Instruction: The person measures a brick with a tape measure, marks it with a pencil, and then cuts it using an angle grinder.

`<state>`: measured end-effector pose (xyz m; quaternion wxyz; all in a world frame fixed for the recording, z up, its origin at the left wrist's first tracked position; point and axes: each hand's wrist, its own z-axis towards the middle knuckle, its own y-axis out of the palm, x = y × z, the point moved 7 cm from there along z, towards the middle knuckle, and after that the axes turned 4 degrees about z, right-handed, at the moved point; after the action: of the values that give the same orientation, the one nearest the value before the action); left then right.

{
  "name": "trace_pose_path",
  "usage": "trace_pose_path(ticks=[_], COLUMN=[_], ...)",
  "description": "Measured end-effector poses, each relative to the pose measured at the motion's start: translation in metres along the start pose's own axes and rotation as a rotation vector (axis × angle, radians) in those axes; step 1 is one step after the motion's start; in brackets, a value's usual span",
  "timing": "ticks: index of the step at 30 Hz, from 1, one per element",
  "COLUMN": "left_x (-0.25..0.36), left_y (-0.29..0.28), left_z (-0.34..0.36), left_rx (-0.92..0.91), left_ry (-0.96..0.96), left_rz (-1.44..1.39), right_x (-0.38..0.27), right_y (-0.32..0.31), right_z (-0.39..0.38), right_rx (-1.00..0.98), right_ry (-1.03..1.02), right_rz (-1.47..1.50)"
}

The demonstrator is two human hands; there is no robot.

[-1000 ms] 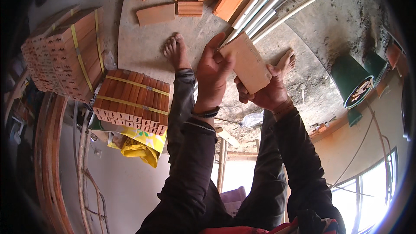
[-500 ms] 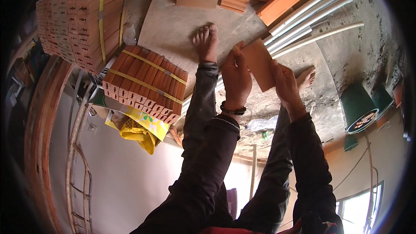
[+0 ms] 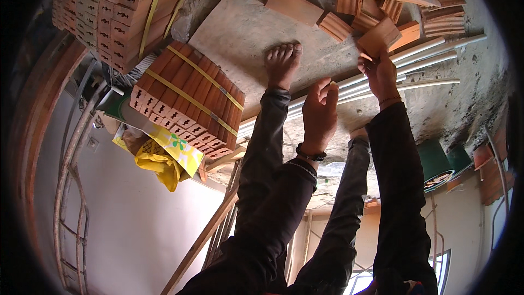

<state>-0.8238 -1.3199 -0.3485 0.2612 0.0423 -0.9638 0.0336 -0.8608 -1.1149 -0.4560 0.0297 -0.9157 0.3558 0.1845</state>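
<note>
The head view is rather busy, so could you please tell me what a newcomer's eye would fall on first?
Probably the strapped brick bundle at left, with the bright yellow bag just below it in the picture. Next comes the tile in the right hand, upper right of centre, beside white pipes. The left hand shows open near the middle.

No words, labels, numbers or signs are legible on anything in view.
</note>
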Motion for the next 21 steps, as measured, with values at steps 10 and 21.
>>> trace_pose_path(ticks=[10, 21], left_x=[0.021, 0.035], left_y=[-0.008, -0.014], left_z=[0.001, 0.005], left_rx=[0.003, 0.03], left_ry=[-0.051, -0.064], left_rz=[-0.089, -0.112], right_x=[-0.003, -0.045], right_y=[-0.02, 0.133], right_z=[-0.009, 0.013], right_rx=[0.492, 0.704], right_ry=[-0.267, -0.753], right_rz=[-0.53, -1.196])
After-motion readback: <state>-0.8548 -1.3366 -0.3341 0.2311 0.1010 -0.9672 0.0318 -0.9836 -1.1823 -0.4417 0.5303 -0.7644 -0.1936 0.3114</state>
